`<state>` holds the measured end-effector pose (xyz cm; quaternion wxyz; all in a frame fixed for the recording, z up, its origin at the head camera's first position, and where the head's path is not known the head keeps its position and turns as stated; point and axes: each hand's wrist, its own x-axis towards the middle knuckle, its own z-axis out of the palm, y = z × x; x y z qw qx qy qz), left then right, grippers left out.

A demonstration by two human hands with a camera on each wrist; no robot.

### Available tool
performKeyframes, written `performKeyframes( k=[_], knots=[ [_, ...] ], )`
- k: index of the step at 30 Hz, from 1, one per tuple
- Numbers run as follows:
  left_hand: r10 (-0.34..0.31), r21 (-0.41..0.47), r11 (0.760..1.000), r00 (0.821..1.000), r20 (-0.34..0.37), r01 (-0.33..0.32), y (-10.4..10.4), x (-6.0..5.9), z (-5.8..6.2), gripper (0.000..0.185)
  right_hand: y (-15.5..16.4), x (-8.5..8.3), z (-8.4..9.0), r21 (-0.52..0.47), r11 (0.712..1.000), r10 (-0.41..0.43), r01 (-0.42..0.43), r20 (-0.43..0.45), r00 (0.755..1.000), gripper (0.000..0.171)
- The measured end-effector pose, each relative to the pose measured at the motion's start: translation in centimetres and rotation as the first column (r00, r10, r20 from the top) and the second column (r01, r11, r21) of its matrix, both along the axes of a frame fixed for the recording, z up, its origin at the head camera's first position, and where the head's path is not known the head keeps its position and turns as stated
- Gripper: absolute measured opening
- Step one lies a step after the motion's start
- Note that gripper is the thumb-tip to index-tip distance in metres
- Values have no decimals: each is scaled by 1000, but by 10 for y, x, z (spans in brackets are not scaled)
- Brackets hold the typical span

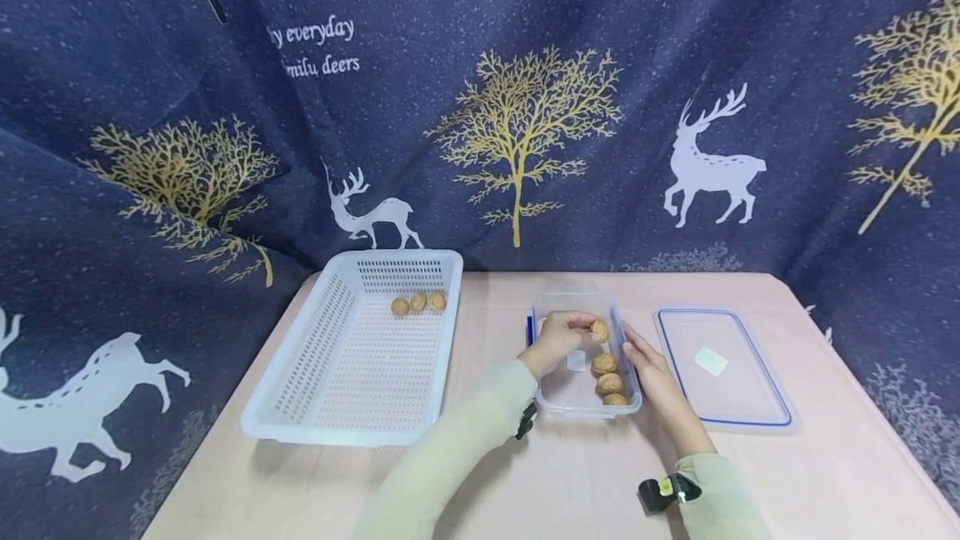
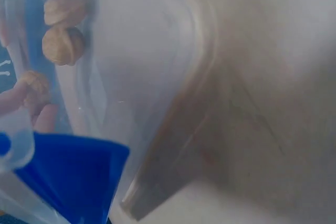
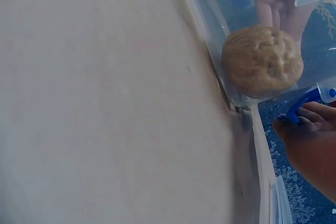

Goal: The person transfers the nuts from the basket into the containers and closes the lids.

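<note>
Inside a clear plastic food box [image 1: 558, 394], my left hand [image 1: 557, 338] pinches a walnut [image 1: 599, 330] between thumb and fingers, near the right wall. Three more walnuts [image 1: 609, 384] sit in a row along that wall. My right hand [image 1: 654, 369] lies against the outside of the box's right wall, its fingers fairly straight. In the right wrist view its fingers touch a blue clasp [image 3: 307, 100], and a walnut [image 3: 262, 59] shows through the plastic. Through the box wall, the left wrist view shows the pinched walnut [image 2: 35, 83] and another blue clasp [image 2: 73, 174].
A white perforated basket [image 1: 341, 432] stands to the left, with three walnuts [image 1: 418, 302] near its far right corner. On the right lies the clear lid [image 1: 738, 390] with a blue seal and a pale label. A patterned blue cloth [image 1: 517, 190] hangs behind the table [image 1: 480, 473].
</note>
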<state>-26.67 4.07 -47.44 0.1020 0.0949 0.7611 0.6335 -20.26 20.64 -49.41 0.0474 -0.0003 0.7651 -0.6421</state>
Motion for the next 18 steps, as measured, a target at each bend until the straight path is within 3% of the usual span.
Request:
performKeyframes(
  k=[9,18],
  knots=[
    [-23,-53,998,1000,2,23,6,-2,-10,29,-1,1,2,9,1000,-5,5,-5,1000,52],
    [-15,-112,994,1000,-3,14,8,-3,-11,28,1,0,1,-12,1000,-1,1,6,1000,53]
  ],
)
